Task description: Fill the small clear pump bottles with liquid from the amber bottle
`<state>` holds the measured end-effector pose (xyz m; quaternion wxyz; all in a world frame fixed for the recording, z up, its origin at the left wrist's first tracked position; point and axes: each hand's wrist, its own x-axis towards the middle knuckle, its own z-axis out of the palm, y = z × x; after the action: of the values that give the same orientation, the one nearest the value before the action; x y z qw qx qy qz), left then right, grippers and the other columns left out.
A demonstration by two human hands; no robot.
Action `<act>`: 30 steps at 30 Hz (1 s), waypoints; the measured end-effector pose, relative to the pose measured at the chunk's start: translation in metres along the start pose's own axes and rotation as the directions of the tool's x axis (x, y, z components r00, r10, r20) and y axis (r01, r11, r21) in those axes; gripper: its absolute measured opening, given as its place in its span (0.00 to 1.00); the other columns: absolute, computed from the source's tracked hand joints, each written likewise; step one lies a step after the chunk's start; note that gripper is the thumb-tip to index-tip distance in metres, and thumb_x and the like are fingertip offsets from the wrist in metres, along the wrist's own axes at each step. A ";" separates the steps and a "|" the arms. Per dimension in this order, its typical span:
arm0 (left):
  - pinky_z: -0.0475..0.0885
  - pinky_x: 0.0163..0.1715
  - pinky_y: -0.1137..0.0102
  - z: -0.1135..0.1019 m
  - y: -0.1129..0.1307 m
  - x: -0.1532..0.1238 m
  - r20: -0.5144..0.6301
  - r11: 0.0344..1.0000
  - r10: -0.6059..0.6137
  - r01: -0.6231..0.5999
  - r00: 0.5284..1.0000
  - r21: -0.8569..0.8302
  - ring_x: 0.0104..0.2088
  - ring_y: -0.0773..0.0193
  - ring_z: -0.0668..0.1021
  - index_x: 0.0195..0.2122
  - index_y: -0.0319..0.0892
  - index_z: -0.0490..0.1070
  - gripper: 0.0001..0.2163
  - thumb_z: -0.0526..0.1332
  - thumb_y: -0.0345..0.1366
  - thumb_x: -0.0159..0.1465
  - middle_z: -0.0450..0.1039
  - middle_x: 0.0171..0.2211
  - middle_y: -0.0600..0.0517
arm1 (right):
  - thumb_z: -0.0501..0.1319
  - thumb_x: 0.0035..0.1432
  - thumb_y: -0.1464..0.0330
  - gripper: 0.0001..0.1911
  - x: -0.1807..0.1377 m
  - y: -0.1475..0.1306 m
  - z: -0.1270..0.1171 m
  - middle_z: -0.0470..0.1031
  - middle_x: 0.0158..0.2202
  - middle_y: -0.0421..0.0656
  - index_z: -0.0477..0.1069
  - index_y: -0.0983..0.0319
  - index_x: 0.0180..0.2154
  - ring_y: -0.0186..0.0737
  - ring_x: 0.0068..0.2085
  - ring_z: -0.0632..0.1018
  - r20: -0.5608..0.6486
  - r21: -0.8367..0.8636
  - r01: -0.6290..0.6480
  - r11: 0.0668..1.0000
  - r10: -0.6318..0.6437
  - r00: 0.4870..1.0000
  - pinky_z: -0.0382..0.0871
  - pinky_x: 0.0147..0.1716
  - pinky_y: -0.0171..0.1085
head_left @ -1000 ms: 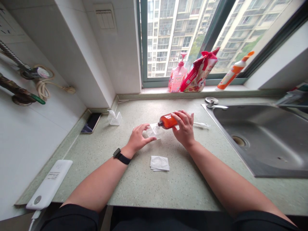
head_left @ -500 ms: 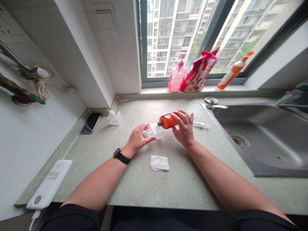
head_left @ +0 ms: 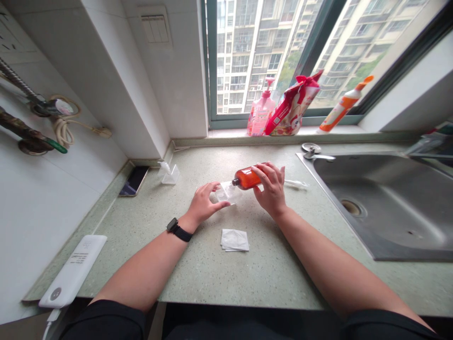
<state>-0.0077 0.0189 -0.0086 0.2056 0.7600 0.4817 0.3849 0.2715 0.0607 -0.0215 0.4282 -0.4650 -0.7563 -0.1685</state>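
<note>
My right hand (head_left: 272,191) is wrapped round an amber bottle (head_left: 245,179), which lies tipped almost on its side with its uncapped dark neck pointing left. That neck is over a clear square container (head_left: 226,192) on the counter; whether liquid is running out is too small to tell. My left hand (head_left: 202,204), with a black watch on the wrist, grips the container's left side between thumb and fingers. Nearer to me lies a folded white tissue (head_left: 235,240). A thin clear plastic item (head_left: 296,184), perhaps a dropper or syringe, lies behind my right hand, partly hidden.
Another small clear container (head_left: 170,175) stands at the left, close to a phone (head_left: 134,181). A white power bank (head_left: 73,271) with a cable lies at the front left. On the right is a steel sink (head_left: 389,203). A pink pump bottle (head_left: 261,113) stands on the windowsill.
</note>
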 end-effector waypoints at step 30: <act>0.76 0.59 0.48 -0.001 0.001 0.001 0.025 1.000 -0.027 0.027 0.999 -0.011 0.51 0.47 0.84 0.63 0.48 0.72 0.35 0.78 0.57 0.59 0.82 0.51 0.45 | 0.63 0.61 0.77 0.41 0.001 0.000 -0.001 0.74 0.65 0.45 0.61 0.45 0.71 0.58 0.72 0.67 -0.013 -0.004 0.019 1.000 -0.019 1.000 0.44 0.76 0.72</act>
<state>-0.0075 0.0187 -0.0069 0.2211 0.7567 0.4872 0.3756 0.2722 0.0602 -0.0202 0.4305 -0.4573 -0.7578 -0.1769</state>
